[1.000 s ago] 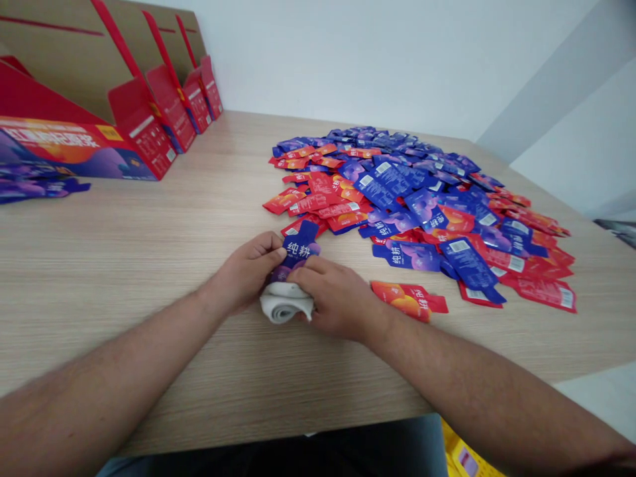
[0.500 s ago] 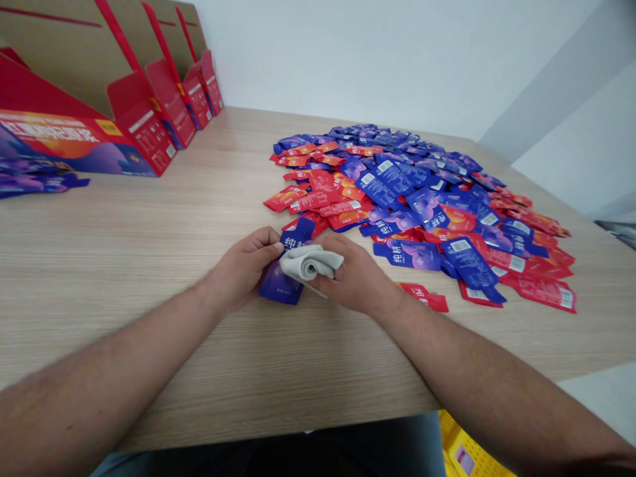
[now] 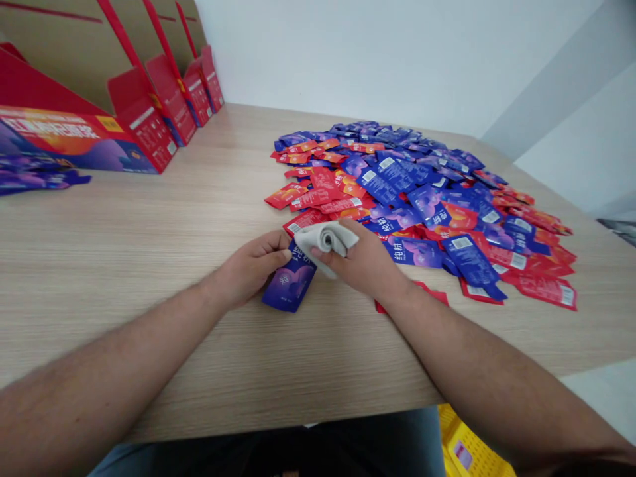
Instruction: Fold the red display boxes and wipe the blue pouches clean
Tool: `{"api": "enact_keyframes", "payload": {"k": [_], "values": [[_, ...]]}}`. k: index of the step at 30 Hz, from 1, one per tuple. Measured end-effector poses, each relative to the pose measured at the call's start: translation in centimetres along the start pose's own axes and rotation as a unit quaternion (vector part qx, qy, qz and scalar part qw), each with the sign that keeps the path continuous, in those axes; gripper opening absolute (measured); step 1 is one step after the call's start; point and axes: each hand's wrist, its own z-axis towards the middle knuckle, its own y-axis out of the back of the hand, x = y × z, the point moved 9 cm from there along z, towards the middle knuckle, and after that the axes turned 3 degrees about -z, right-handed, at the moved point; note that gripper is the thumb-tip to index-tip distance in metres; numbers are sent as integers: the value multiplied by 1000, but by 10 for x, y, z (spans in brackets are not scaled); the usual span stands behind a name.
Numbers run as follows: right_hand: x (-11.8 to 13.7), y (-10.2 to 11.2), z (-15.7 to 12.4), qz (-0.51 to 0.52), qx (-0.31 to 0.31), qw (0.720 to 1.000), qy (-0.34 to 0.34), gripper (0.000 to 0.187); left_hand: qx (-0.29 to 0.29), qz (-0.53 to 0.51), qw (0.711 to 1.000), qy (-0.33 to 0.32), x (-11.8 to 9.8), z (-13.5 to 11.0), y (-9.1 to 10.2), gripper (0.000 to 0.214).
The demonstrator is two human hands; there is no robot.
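Between thumb and fingers, my left hand [image 3: 259, 265] pinches the upper left edge of a blue-purple pouch [image 3: 289, 285], printed side up. My right hand [image 3: 365, 262] is closed around a rolled pale grey cloth [image 3: 322, 240]. The cloth lies over the pouch's top end and hides it. Just beyond both hands spreads a big heap of blue and red pouches [image 3: 397, 179]. Under my right wrist, a single red pouch [image 3: 436, 294] is partly covered.
Several open red cardboard boxes [image 3: 144, 132] stand in a row at the back left. More blue pouches [image 3: 40, 173] lie in front of them. A white wall [image 3: 372, 59] rises behind the table [image 3: 163, 232]. Below the table edge, at lower right, is a yellow plastic basket [image 3: 472, 450].
My right hand has moved the cloth up and slightly right, from the pouch's middle to its top end. More of the pouch's lower face shows. My left hand keeps its pinch.
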Motion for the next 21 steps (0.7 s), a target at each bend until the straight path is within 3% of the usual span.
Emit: {"api": "enact_keyframes", "payload": {"k": [2, 7, 11, 14, 16, 19, 21], "values": [[-4, 2, 0, 4, -15, 1000, -18, 22, 1, -5, 1000, 7, 1, 0, 0, 16], [19, -10, -6, 28, 41, 997, 64, 19, -14, -9, 1000, -4, -1, 1, 0, 19], [23, -10, -12, 17, 20, 999, 38, 19, -52, -26, 998, 2, -1, 0, 4, 19], [35, -29, -18, 7, 119, 990, 82, 23, -73, -36, 997, 16, 0, -2, 5, 18], [37, -35, -20, -5, 148, 984, 94, 25, -78, -47, 996, 22, 1, -2, 5, 18], [32, -22, -17, -5, 72, 995, 63, 20, -93, -67, 993, 23, 1, -2, 6, 17], [33, -22, -17, -9, 63, 996, 62, 20, -102, -68, 992, 22, 0, -2, 7, 17]]}}
